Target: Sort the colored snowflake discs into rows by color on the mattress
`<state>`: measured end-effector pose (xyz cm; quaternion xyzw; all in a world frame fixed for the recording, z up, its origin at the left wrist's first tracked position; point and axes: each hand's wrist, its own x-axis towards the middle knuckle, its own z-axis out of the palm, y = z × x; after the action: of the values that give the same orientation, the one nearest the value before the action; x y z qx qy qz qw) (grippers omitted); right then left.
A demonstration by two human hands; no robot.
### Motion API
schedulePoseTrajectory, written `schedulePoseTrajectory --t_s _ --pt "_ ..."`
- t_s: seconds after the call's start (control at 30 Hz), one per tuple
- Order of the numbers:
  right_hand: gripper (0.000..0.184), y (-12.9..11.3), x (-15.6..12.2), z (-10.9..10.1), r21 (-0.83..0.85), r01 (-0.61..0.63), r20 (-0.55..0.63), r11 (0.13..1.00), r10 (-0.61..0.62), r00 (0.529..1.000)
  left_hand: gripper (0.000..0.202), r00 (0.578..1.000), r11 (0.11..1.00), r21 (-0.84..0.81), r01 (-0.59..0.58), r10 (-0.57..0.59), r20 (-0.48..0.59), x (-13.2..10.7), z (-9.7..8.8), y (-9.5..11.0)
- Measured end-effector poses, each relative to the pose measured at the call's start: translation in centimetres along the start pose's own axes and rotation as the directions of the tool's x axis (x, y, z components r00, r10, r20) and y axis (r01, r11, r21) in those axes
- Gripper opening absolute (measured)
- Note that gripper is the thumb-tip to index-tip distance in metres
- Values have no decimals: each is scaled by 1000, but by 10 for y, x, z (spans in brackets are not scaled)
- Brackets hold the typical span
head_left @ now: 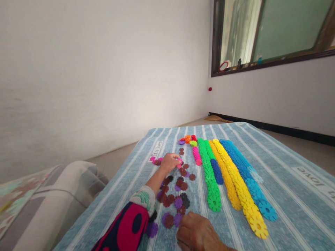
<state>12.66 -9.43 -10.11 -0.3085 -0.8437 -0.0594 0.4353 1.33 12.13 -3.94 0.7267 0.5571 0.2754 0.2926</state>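
Observation:
My left hand [170, 162] reaches forward over the blue striped cloth [282, 181], its fingers closed on a pink plastic disc [179, 161]. Close to the bottom edge, my right hand [197, 233] rests curled beside loose brown and purple discs [174, 201]; whether it holds anything is hidden. To the right lie long overlapping rows of discs: a short pink row [196, 156], a green row [209, 174], a dark blue row [217, 171], a yellow row [239, 183] and a blue row [251, 177].
A small heap of orange, red, purple and light green discs [188, 139] lies at the far end of the rows. A cushion or folded bedding [52, 198] sits at the left. White walls and a dark-framed window [272, 31] stand behind.

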Motion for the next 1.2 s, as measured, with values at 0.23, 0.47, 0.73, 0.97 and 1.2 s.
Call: schedulePoseTrajectory --t_s 0.23,0.47,0.73,0.97,1.2 --pt "15 0 2 -5 21 3 78 1000 -4 997 20 999 1000 -16 -19 20 45 -5 -3 -5" --pt "16 1 -5 -1 47 -35 130 998 28 991 17 1000 997 -78 16 -14 24 -13 -5 -5" --pt "15 0 -5 -3 51 -29 148 998 21 989 15 1000 1000 22 18 -19 14 -16 -9 -19" --pt "15 0 -5 -2 45 -35 91 998 31 995 19 994 993 71 -94 90 57 -20 -9 -22" --pt "18 -1 -4 -4 68 -43 107 997 36 994 21 991 991 49 -121 118 58 -24 -10 -20"
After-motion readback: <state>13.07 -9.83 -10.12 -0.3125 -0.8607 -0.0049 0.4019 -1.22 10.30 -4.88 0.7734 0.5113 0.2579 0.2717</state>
